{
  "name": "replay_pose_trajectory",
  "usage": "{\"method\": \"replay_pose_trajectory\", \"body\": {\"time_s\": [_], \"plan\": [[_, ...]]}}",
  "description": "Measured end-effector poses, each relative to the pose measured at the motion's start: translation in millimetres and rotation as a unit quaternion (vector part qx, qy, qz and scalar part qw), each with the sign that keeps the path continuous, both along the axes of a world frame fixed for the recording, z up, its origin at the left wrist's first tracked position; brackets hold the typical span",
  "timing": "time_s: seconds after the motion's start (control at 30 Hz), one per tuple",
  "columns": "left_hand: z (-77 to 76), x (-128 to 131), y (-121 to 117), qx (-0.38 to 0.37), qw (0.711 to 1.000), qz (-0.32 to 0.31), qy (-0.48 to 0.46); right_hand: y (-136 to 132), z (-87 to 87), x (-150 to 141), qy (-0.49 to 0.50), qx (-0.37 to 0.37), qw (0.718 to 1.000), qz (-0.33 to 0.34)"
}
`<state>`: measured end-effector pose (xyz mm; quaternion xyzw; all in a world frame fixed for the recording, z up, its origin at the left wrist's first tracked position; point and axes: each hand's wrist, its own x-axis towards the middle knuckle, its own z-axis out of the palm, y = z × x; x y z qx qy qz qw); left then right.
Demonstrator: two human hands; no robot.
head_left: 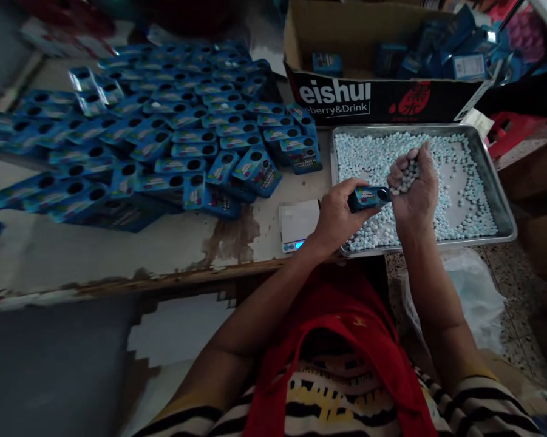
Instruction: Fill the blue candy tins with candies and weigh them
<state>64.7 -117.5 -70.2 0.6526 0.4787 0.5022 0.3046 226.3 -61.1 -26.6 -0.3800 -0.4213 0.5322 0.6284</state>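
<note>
One table [173,243]: pale top, stained and chipped at the near edge. On its left, a crowd of blue boxes [194,150], several dozen; overlap prevents an exact count. Most show a dark round hole at one end of the top. One carton [387,103], black with white lettering, beyond the tray; one blue box inside at left, several heaped at right, not separable. One tray [495,182], metal, spread with pellets [377,145], too many to count, thinner at right with bare patches. One scale [300,221], just left of the tray, display lit blue. Two hands. Left hand [339,209]: partly closed, thumb and fingers pinching one held box [368,199] by its sides. Right hand [414,194]: cupped, palm up, fingers curled around a handful [407,176] of pellets, number indeterminate, just beside the box's holed end. Held box: over the tray's left part, tipped on its side, blue with coloured print and pale lettering, dark hole facing the right hand. Pellets: small, rounded, pale blue to white.
</note>
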Motion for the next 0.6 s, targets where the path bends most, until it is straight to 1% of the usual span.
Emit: {"method": "replay_pose_trajectory", "body": {"time_s": [0.07,0.1,0.2,0.3,0.37,0.43,0.53,0.6], "plan": [[1.4,3.5,0.9,-0.006,1.0,0.0,0.01,-3.3,-0.7,-3.9,-0.035,0.011,0.999,-0.034],[2.0,4.6,1.4,-0.009,1.0,0.002,0.015,-4.5,-0.4,-5.4,-0.048,0.017,0.998,-0.04],[2.4,6.1,3.3,-0.009,0.999,0.014,0.03,-6.9,2.1,-9.4,-0.063,0.031,0.997,-0.034],[1.3,6.3,5.2,-0.003,0.999,0.018,0.04,-7.5,4.9,-12.7,-0.042,0.003,0.998,-0.036],[-0.1,6.5,5.8,0.002,0.999,0.016,0.037,-4.9,5.0,-12.1,0.002,-0.034,0.998,-0.045],[-2.5,5.8,5.6,0.0,1.0,0.014,0.021,0.5,3.2,-6.1,0.08,-0.072,0.993,-0.048],[-8.7,-3.8,3.2,-0.028,0.999,0.01,-0.039,10.4,-3.3,14.4,0.223,-0.134,0.964,-0.051],[-13.6,-20.9,-0.5,-0.048,0.994,0.009,-0.094,14.2,-10.6,31.2,0.265,-0.17,0.947,-0.063]]}}
